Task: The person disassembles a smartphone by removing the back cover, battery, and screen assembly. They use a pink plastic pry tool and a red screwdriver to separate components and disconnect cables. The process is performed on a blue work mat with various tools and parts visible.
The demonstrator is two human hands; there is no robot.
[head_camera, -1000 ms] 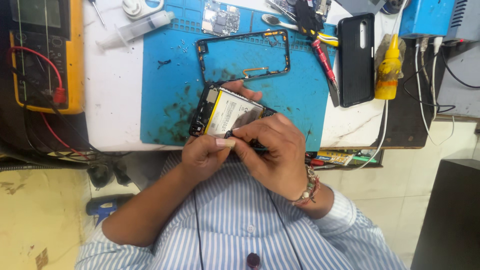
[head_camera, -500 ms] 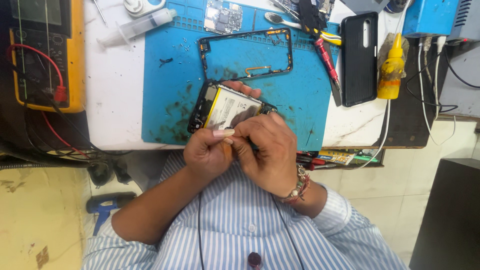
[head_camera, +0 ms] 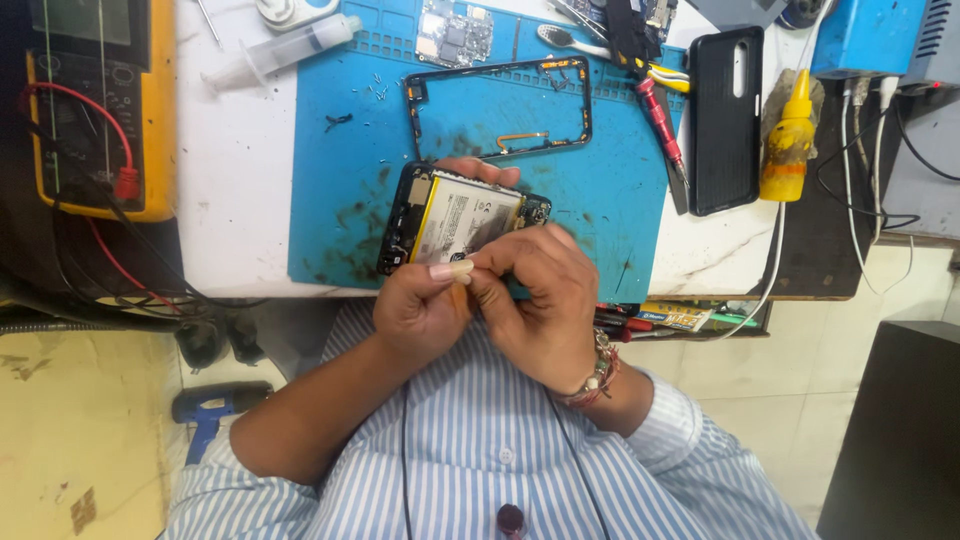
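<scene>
Currently mid-teardown: opened phone (head_camera: 455, 222) with battery exposed sits tilted at the near edge of the blue mat (head_camera: 340, 150) on the bench. Left hand (head_camera: 420, 305) clamps its lower edge, thumb pressed down; right hand (head_camera: 540, 295) pinches together beside it, tool not discernible. Next move likely needs fine prying, steady grip. Empty frame (head_camera: 497, 108) lies beyond.

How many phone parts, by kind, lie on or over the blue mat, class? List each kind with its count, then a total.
Opened phone body with battery, held by both hands: 1
Empty phone frame: 1
Loose circuit board: 1
Black back cover, beside the mat: 1
Total: 4
</scene>
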